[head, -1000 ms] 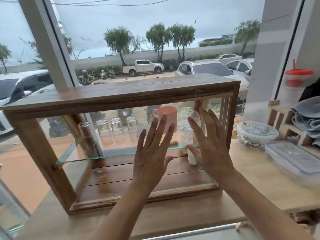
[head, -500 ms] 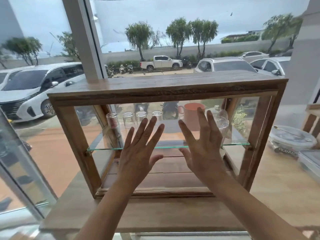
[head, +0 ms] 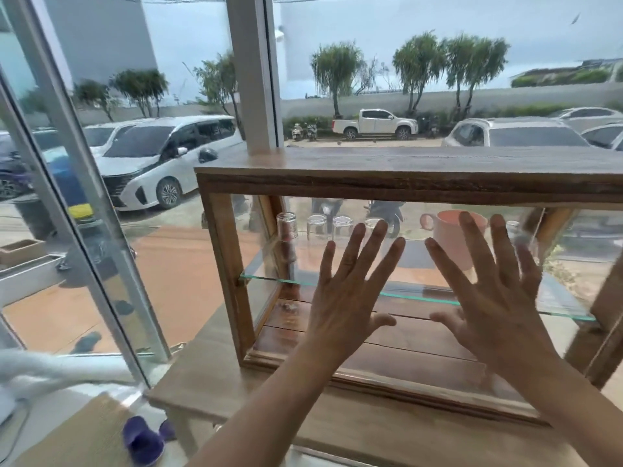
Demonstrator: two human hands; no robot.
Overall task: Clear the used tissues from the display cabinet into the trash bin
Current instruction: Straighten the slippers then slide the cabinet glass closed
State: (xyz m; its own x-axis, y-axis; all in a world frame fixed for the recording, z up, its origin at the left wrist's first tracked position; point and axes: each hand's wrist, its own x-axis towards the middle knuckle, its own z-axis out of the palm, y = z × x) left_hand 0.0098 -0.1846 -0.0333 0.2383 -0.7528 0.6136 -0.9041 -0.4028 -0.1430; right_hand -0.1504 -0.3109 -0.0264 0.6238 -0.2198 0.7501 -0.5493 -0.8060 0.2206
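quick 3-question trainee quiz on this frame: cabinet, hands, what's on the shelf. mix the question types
1. True or false: both hands, the left hand and the right hand, are spread flat with nothing held in them.
2. Which coloured item stands on the glass shelf of the display cabinet?
A. a pink mug
B. a green bottle
C. a blue bowl
3. Fill in: the small clear glasses sit toward the ____ end of the shelf, as the wearer sees it.

Key
1. True. Fingers are splayed, palms toward the cabinet front.
2. A, the pink mug, partly behind the right hand.
3. Left.
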